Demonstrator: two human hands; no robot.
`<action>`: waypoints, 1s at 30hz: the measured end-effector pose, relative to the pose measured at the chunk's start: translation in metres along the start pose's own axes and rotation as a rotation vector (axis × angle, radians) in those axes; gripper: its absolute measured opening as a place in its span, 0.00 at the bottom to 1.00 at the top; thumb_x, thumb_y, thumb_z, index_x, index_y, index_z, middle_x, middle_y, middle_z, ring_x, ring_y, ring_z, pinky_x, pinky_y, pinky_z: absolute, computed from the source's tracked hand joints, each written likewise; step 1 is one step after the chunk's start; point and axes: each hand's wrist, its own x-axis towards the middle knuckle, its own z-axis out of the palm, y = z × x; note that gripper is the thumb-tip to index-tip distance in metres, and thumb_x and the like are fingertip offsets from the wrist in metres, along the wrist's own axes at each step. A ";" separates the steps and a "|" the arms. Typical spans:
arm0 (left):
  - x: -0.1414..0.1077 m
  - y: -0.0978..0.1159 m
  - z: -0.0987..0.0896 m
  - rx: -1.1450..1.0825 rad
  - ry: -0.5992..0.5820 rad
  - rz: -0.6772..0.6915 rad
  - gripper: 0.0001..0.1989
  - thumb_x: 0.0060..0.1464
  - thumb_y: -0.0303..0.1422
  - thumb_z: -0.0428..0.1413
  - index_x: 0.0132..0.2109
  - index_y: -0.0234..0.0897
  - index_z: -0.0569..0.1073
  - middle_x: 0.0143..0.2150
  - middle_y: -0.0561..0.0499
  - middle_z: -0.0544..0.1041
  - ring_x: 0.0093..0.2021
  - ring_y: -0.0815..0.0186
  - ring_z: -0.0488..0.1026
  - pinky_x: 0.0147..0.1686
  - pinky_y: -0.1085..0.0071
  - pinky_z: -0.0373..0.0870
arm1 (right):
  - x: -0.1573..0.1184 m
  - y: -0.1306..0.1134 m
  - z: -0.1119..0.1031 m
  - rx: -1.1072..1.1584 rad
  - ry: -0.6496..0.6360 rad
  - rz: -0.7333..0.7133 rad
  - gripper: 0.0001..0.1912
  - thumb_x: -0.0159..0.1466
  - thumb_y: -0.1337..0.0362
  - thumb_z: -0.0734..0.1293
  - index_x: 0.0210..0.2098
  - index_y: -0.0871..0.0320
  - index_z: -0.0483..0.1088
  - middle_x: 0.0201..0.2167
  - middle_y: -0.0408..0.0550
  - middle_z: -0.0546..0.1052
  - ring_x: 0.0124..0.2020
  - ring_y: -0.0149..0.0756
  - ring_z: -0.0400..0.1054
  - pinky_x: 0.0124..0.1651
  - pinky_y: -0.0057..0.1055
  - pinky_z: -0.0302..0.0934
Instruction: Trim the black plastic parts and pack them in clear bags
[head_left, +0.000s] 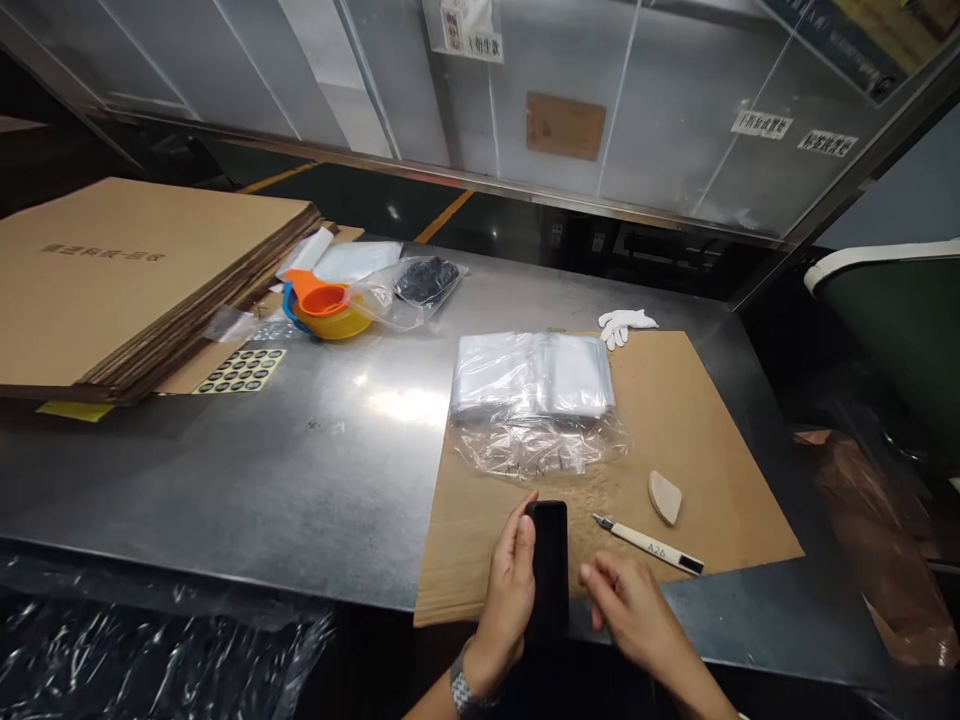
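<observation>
A black, narrow, tray-like case (pixel 551 575) stands tilted up near the front edge of the table. My left hand (pixel 514 585) grips it along its left side, thumb on the near face. Just right of the case, and apart from it, is my right hand (pixel 626 605) with its fingers curled together; whether anything small is between them is hidden. A craft knife (pixel 649 545) marked A26 lies on the brown cardboard sheet (pixel 712 460) beyond my right hand. Behind the knife sits a beige wedge-shaped piece (pixel 664 498).
Clear plastic bags (pixel 532 375) lie on the cardboard, with a white glove (pixel 626 325) at its far edge. To the left are stacked cardboard (pixel 150 270), a sticker sheet (pixel 241 371), yellow and orange cups (pixel 326 310) and a bagged black item (pixel 426 282). A framed clear panel (pixel 525 60) hangs beyond the table.
</observation>
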 end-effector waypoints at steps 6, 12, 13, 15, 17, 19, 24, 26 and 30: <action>0.029 -0.016 0.005 0.202 0.042 0.321 0.20 0.55 0.39 0.51 0.53 0.36 0.66 0.58 0.45 0.66 0.60 0.61 0.58 0.59 0.68 0.49 | 0.062 0.007 -0.020 -0.178 0.280 -0.018 0.12 0.65 0.61 0.56 0.34 0.57 0.69 0.32 0.49 0.75 0.34 0.37 0.69 0.37 0.29 0.57; 0.040 -0.030 0.000 0.520 0.132 0.534 0.19 0.56 0.35 0.47 0.54 0.36 0.66 0.51 0.42 0.67 0.56 0.57 0.60 0.58 0.58 0.50 | 0.115 0.004 -0.021 -0.214 0.348 0.117 0.13 0.65 0.59 0.58 0.40 0.62 0.68 0.36 0.51 0.73 0.39 0.38 0.69 0.43 0.38 0.60; 0.041 -0.031 -0.001 0.563 0.151 0.556 0.19 0.56 0.34 0.47 0.54 0.36 0.66 0.50 0.42 0.67 0.55 0.56 0.60 0.57 0.56 0.51 | 0.121 0.004 -0.020 -0.202 0.347 0.142 0.13 0.65 0.58 0.59 0.40 0.61 0.68 0.37 0.50 0.73 0.38 0.36 0.69 0.43 0.38 0.62; 0.042 -0.032 -0.002 0.603 0.165 0.573 0.19 0.56 0.33 0.46 0.55 0.36 0.65 0.50 0.41 0.66 0.55 0.55 0.59 0.57 0.55 0.52 | 0.131 0.007 -0.020 -0.159 0.336 0.165 0.12 0.64 0.58 0.61 0.42 0.60 0.67 0.41 0.47 0.72 0.39 0.34 0.68 0.43 0.38 0.63; 0.042 -0.030 -0.004 0.604 0.170 0.582 0.19 0.56 0.33 0.46 0.55 0.36 0.65 0.50 0.41 0.66 0.55 0.55 0.58 0.56 0.54 0.52 | 0.136 0.011 -0.019 -0.092 0.325 0.151 0.12 0.64 0.59 0.62 0.43 0.59 0.67 0.43 0.47 0.71 0.40 0.34 0.68 0.42 0.37 0.64; 0.040 -0.027 -0.005 0.575 0.190 0.590 0.18 0.56 0.33 0.47 0.54 0.38 0.66 0.50 0.42 0.67 0.55 0.55 0.59 0.56 0.54 0.52 | 0.137 0.016 -0.019 -0.002 0.313 0.100 0.12 0.64 0.60 0.62 0.43 0.60 0.67 0.42 0.47 0.72 0.39 0.33 0.68 0.41 0.37 0.64; 0.035 -0.015 -0.005 0.400 0.167 0.586 0.16 0.54 0.37 0.50 0.49 0.39 0.69 0.48 0.43 0.69 0.51 0.57 0.63 0.53 0.60 0.59 | 0.120 0.022 -0.007 0.266 0.322 -0.045 0.11 0.63 0.59 0.62 0.35 0.62 0.67 0.31 0.42 0.72 0.31 0.30 0.68 0.35 0.31 0.64; 0.035 -0.009 -0.001 0.341 0.093 0.549 0.16 0.54 0.39 0.50 0.47 0.38 0.70 0.47 0.44 0.70 0.49 0.58 0.66 0.50 0.62 0.61 | 0.109 0.017 -0.001 0.354 0.341 -0.086 0.12 0.61 0.58 0.63 0.30 0.62 0.65 0.25 0.40 0.70 0.27 0.29 0.66 0.32 0.28 0.62; 0.038 0.005 0.008 0.304 -0.061 0.442 0.16 0.51 0.40 0.54 0.43 0.34 0.72 0.40 0.44 0.75 0.40 0.60 0.71 0.40 0.66 0.67 | 0.083 -0.002 0.009 0.442 0.344 -0.158 0.12 0.57 0.57 0.64 0.25 0.59 0.62 0.21 0.38 0.66 0.24 0.28 0.61 0.28 0.25 0.57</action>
